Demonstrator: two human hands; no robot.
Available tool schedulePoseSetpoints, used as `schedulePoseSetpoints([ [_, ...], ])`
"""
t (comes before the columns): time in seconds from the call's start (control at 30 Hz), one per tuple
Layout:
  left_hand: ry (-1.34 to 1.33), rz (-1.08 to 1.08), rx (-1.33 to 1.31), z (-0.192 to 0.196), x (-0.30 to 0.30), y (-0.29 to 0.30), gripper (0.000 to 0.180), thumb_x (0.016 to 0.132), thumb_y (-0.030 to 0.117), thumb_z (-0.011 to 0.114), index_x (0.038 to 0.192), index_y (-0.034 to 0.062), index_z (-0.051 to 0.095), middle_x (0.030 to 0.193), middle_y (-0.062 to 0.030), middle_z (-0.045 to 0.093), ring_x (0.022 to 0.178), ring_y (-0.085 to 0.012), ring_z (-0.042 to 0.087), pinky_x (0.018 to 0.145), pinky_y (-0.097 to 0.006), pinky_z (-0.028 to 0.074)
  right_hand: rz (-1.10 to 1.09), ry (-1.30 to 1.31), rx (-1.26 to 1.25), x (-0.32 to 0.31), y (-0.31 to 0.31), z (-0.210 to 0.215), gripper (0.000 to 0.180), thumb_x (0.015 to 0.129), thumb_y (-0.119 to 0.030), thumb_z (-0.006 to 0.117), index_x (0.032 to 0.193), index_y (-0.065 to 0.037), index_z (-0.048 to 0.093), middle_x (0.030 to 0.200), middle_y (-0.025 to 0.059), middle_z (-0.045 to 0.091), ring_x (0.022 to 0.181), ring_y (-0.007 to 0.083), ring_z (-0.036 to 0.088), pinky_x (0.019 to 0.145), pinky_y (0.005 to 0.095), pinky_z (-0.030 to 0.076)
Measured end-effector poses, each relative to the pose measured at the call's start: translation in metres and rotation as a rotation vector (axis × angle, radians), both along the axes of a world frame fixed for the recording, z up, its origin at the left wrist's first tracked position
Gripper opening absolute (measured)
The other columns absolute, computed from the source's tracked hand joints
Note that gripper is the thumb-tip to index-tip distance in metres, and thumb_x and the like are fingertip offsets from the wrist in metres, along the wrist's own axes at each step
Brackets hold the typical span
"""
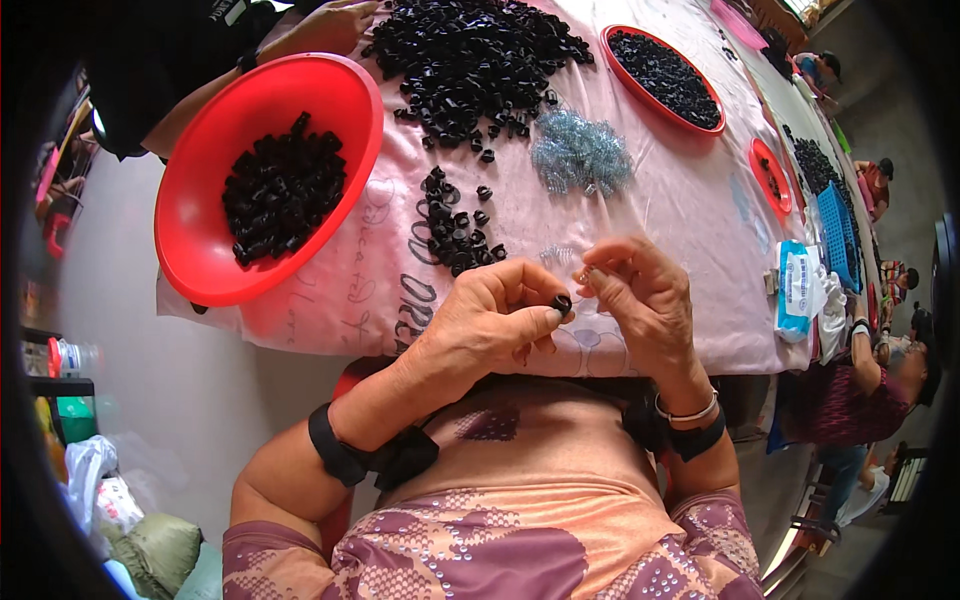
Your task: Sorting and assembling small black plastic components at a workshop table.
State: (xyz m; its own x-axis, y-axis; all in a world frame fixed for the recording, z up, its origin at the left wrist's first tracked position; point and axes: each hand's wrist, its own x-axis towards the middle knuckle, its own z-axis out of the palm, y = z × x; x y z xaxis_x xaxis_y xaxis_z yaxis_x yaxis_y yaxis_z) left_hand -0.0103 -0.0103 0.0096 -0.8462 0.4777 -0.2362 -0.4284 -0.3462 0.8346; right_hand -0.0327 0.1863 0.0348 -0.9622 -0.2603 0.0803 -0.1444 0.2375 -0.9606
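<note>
Thumb and forefinger of my left hand (490, 320) pinch a small black plastic ring (562, 304), partly covered by my grip. Just beside it, my right hand (645, 300) bunches its fingertips; I cannot tell whether they hold anything. Beyond, a pink printed tablecloth (680, 200) bears tangled silvery wire springs (582, 152) and a heap of black plastic parts (470, 60), cut off above. Farther right, co-workers (850, 400) bend toward the dark rim, over grey floor (200, 400).
</note>
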Motion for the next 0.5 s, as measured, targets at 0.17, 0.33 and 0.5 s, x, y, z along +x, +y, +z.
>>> schedulePoseSetpoints([
  [0.17,0.026,0.017,-0.030,0.003,0.000,0.000,0.016,0.090,0.010,0.067,0.104,0.0027,0.063,0.089,-0.0004,0.065,0.074,-0.0051,0.059,0.061,-0.019,0.048,0.091,0.147,-0.030,0.000,-0.002,-0.004,0.010,0.088,-0.005,0.068,0.097,-0.002,0.066,0.080,0.0015,0.062,0.071,0.0064,0.059,0.063,0.0203,0.046],
  [0.33,0.075,0.062,-0.028,-0.002,0.000,0.002,0.016,0.089,0.011,0.067,0.103,0.0027,0.063,0.082,0.0010,0.062,0.071,-0.0040,0.057,0.056,-0.018,0.047,0.116,0.279,0.089,0.001,-0.005,0.004,0.009,0.085,-0.004,0.070,0.093,-0.001,0.069,0.082,0.0045,0.064,0.067,0.0098,0.060,0.060,0.0220,0.047],
  [0.5,0.090,0.082,-0.055,0.001,0.001,0.005,0.014,0.089,0.009,0.065,0.101,0.0017,0.062,0.082,0.0003,0.061,0.071,-0.0042,0.057,0.055,-0.019,0.047,0.131,0.346,0.199,0.004,-0.004,0.007,0.009,0.082,-0.002,0.072,0.090,-0.002,0.070,0.080,0.0043,0.063,0.065,0.0084,0.057,0.059,0.0236,0.047],
])
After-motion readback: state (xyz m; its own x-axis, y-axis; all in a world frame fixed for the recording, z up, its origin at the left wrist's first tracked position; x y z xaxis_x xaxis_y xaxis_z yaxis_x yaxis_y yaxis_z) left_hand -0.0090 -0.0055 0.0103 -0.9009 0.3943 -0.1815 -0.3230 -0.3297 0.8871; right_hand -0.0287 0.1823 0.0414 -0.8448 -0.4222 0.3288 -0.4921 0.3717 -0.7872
